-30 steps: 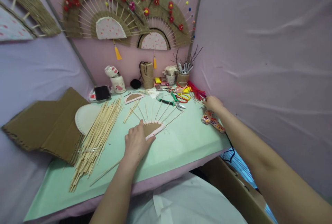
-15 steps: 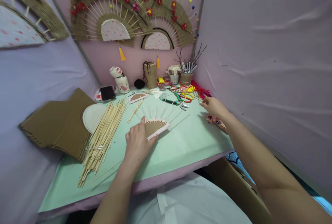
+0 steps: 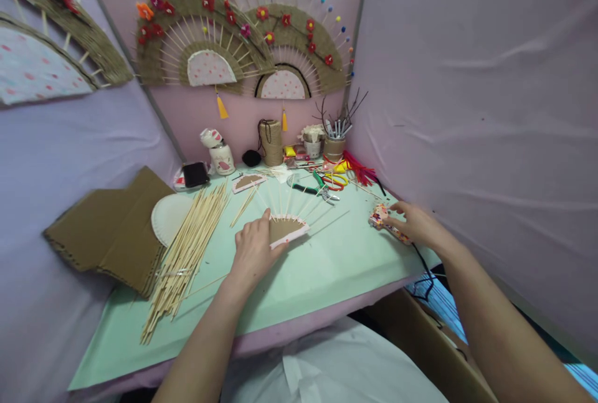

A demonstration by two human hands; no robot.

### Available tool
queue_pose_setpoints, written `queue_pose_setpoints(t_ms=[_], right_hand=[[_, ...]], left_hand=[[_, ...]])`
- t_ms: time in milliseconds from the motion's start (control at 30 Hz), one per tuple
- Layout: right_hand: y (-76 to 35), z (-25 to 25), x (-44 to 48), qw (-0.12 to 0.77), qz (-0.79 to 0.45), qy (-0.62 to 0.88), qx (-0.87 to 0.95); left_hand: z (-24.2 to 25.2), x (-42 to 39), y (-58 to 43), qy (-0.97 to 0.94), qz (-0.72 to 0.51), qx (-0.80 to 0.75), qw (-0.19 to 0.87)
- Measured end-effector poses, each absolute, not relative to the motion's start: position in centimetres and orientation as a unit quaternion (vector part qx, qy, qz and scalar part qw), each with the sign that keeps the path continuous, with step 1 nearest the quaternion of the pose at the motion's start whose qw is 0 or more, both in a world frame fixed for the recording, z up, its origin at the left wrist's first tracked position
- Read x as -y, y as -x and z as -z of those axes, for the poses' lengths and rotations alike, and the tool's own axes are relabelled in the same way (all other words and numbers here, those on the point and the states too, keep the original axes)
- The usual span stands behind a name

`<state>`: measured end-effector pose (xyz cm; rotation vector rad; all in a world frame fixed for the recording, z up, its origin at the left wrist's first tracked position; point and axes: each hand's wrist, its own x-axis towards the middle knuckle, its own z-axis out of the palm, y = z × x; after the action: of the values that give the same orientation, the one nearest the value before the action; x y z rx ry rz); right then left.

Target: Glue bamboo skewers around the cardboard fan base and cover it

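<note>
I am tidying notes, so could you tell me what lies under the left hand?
The left hand rests on a brown cardboard half-circle with sticks fanning out; the part beneath its fingers is hidden.

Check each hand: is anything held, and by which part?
Left hand presses the small fan's cardboard base; right hand touches the patterned object's right end; grip unclear.

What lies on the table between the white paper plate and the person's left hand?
The head view shows a pile of bamboo skewers between the paper plate and left hand.
</note>
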<state>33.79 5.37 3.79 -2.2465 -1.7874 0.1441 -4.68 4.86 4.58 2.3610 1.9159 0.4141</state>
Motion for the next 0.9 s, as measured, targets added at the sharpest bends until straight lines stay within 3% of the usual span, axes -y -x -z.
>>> queue_pose_setpoints(t_ms=[333, 900], right_hand=[[-34.2, 0.9, -3.7, 0.154, -0.015, 0.800, 0.579], [-33.2, -1.5, -1.7, 0.165, 0.041, 0.830, 0.532]], left_hand=[[-3.9, -6.3, 4.0, -0.790, -0.131, -0.595, 0.067], [-3.7, -6.6, 3.7, -0.805, -0.112, -0.575, 0.091]])
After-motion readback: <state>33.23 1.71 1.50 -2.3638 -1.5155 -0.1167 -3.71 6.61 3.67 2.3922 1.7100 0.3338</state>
